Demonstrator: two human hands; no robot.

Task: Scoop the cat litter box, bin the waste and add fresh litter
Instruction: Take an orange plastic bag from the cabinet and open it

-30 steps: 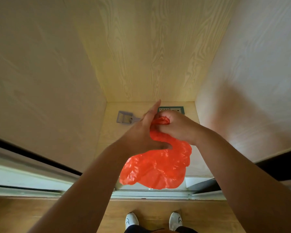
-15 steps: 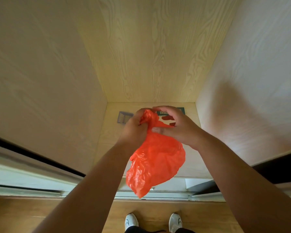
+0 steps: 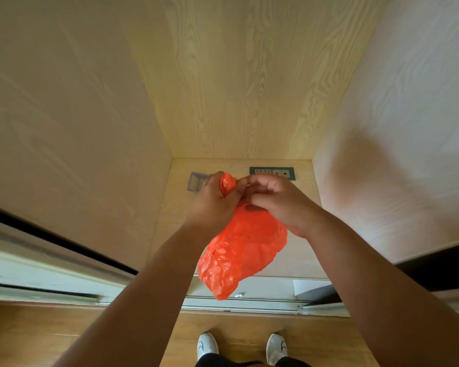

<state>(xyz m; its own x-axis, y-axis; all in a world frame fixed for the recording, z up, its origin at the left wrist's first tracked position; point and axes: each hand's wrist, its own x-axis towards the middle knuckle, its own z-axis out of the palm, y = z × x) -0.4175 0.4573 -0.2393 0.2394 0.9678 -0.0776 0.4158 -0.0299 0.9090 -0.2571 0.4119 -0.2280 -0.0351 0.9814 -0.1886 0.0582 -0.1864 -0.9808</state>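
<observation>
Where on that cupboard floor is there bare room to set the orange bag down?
Bare wood shows along the left wall, nearer than the grey scoop, and along the right wall, nearer than the socket plate. The back is crowded by those two. The middle is hidden behind both hands and the orange bag.

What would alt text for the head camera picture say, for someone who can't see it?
Seen from above, a person's left hand and right hand grip the top of a crumpled orange plastic bag, which hangs over a pale wood-lined recess. A grey scoop and a socket panel lie beyond; white shoes show below.
</observation>
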